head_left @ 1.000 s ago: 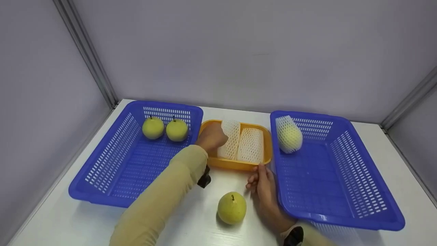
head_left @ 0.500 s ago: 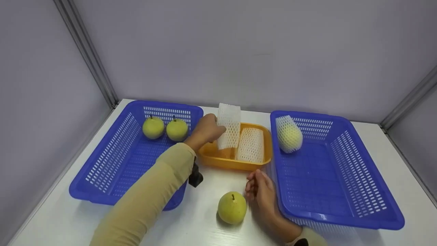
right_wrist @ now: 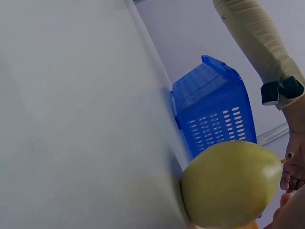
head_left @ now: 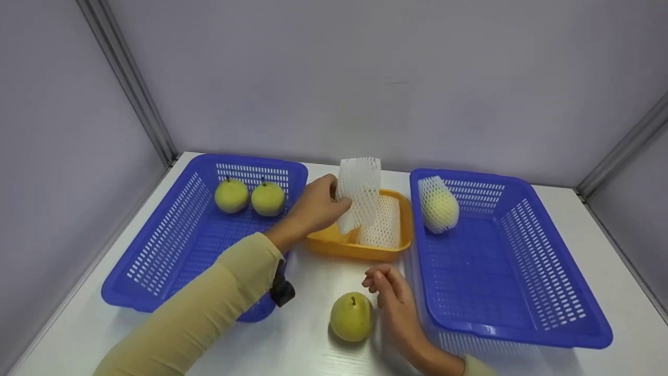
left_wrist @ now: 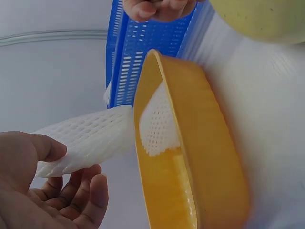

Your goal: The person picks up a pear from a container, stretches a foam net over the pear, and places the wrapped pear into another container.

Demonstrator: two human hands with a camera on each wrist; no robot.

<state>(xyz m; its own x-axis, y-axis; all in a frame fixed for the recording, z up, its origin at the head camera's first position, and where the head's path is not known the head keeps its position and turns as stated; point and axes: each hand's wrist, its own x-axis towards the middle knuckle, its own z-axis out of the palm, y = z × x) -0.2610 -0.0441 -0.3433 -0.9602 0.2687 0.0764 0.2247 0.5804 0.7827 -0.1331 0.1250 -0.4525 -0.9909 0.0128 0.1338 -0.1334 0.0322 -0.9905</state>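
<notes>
A person's left hand [head_left: 317, 206] pinches a white net [head_left: 360, 190] between thumb and fingers, at its side. The net is a flat tube full of little holes. It hangs in the air, nearly straight up and down, over the orange tub [head_left: 355, 252]. The right hand [head_left: 395, 297], fingers a bit bent, is just beside a round, yellow-green pear [head_left: 351, 317]. The pear sits bare on the white table [head_left: 308, 292], its little brown stem pointing up.
</notes>
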